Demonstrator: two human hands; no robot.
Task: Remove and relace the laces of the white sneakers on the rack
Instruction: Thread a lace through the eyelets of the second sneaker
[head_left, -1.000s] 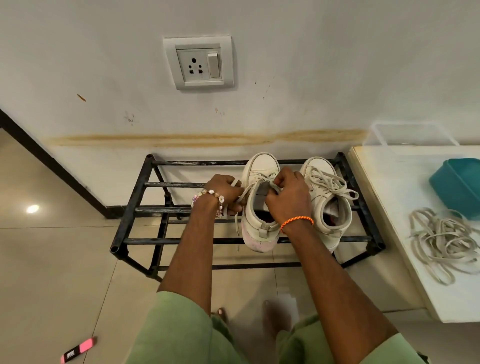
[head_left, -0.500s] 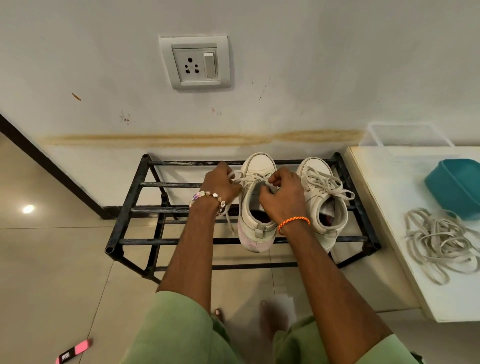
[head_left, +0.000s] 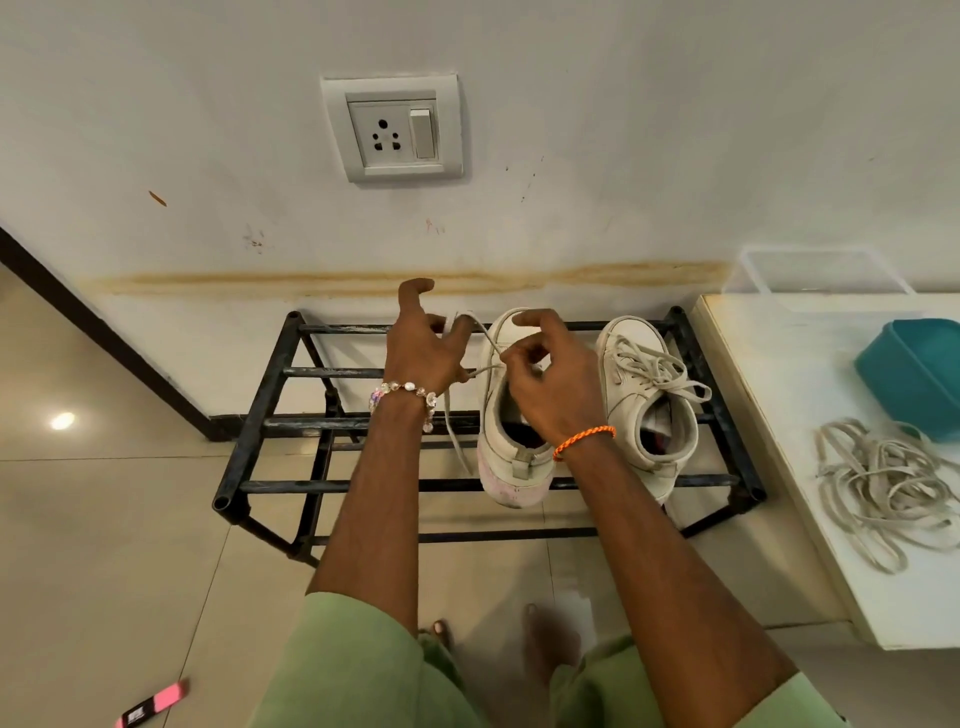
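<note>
Left sneaker (head_left: 511, 410) sits mid-rack (head_left: 270, 395), toe to the wall, long axis front-to-back. Its lace (head_left: 483, 338) runs left out of the eyelets. Left hand (head_left: 423, 345), left of the sneaker, pinches the lace; right hand (head_left: 553, 382), over the tongue and nearer, pinches it at the eyelets. Second sneaker (head_left: 647, 395) just right, laced.
</note>
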